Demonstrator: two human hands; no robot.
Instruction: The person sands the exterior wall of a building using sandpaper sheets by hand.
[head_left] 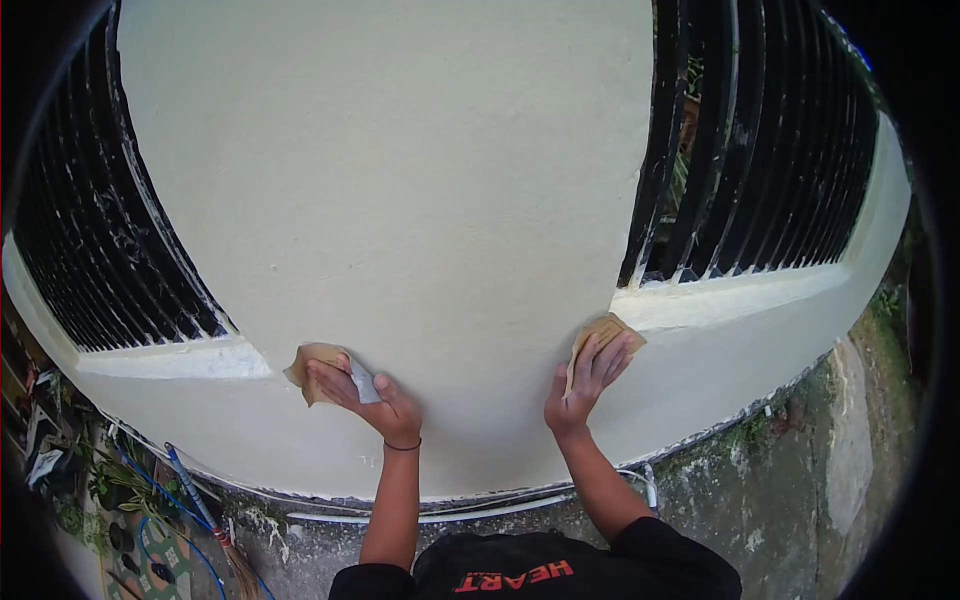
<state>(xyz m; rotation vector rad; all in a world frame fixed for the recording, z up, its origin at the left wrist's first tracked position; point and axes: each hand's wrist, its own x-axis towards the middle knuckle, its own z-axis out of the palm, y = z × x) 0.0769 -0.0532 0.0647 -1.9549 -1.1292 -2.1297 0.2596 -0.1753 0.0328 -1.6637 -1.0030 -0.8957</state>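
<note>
Against the cream wall (400, 200), my left hand (392, 412) holds a sheet of sandpaper (312, 360). The sheet's brown backing shows past the fingertips, and a grey part shows near the thumb. My right hand (582, 388) presses a second piece of sandpaper (609, 326) to the wall, just below the corner of the right window ledge. Its fingers lie over the brown backing, with the thumb along the near edge. The sanding faces against the wall are hidden.
Black window bars (770, 150) stand on the right, and more bars (95, 190) on the left, both above cream ledges. A white pipe (440, 517) runs along the wall's foot. A broom (232, 560), blue hose and plants are at lower left. Concrete ground (745, 520) lies at right.
</note>
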